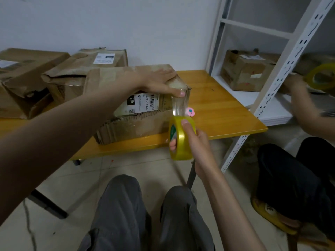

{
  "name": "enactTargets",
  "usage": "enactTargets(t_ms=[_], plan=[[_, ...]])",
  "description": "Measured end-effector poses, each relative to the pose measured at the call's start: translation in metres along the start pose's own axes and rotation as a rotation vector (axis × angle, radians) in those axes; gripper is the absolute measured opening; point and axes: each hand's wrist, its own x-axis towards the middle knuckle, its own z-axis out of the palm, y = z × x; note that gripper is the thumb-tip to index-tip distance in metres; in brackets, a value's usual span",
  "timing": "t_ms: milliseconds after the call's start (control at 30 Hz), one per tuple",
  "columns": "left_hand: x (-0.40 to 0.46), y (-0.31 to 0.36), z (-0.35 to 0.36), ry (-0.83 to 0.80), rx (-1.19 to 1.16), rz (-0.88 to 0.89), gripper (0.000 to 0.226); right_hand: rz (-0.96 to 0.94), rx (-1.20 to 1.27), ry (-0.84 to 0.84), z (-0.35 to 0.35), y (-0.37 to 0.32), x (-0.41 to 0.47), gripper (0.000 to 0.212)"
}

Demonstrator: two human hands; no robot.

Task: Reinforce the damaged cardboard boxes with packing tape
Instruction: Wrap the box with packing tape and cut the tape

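Here the left hand (159,82) presses flat on the box (134,105), the right hand (192,140) grips the tape roll (181,140), fingers half hidden.

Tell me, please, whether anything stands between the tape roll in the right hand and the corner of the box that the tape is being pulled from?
Nothing visible does. The right hand holds the tape roll just below the front box, and the stretched tape strip runs clear up to the corner, where the left hand presses it down.

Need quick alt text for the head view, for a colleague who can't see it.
The left hand presses clear tape onto the corner of a torn cardboard box on a wooden table, while the right hand pulls the yellow tape roll downward. More battered boxes sit behind.
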Motion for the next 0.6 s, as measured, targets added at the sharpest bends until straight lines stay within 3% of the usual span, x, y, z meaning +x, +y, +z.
enactTargets(t_ms=[133,267,333,500,600], plan=[[-0.002,-0.005,-0.002,0.003,-0.003,0.017,0.139,0.021,-0.076,0.031,0.000,0.005,0.000,0.052],[-0.008,0.002,-0.005,0.009,-0.044,0.022,0.116,0.088,-0.126,0.051,-0.001,-0.005,0.015,0.059],[-0.009,0.004,-0.008,0.017,-0.044,0.005,0.106,0.105,-0.145,0.045,-0.001,-0.007,0.017,0.057],[-0.019,0.005,-0.006,0.054,-0.038,0.015,0.108,0.121,-0.100,-0.008,0.006,-0.003,0.004,0.039],[-0.030,0.004,-0.010,0.038,-0.057,0.036,0.101,0.127,-0.094,-0.065,0.008,0.000,-0.005,0.039]])
